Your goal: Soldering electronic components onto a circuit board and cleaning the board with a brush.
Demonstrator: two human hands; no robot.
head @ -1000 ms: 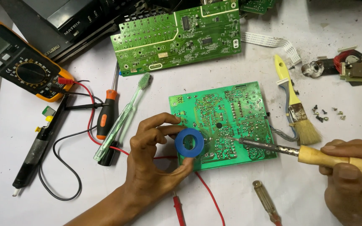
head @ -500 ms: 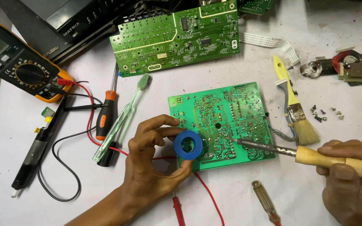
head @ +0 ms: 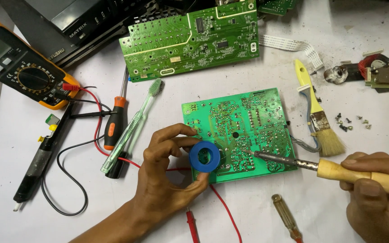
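Observation:
My left hand [head: 165, 180] holds a blue solder spool [head: 205, 157] between thumb and fingers at the near left corner of a green circuit board [head: 244, 121] lying solder side up. A thin wire runs from the spool toward the board. My right hand [head: 377, 198] grips the wooden handle of a soldering iron [head: 334, 170]. The iron's metal tip touches the board near its lower middle.
A larger green circuit board [head: 190, 42] lies at the back. A multimeter [head: 21, 74] with red and black leads sits far left. An orange-handled screwdriver [head: 115, 121], a toothbrush [head: 133, 123], a yellow-handled brush [head: 318, 114], loose screws [head: 350, 122] and a small screwdriver [head: 287, 217] surround the work.
The soldering iron tip has slid left across the board toward the spool. My left hand and the spool have stayed almost still.

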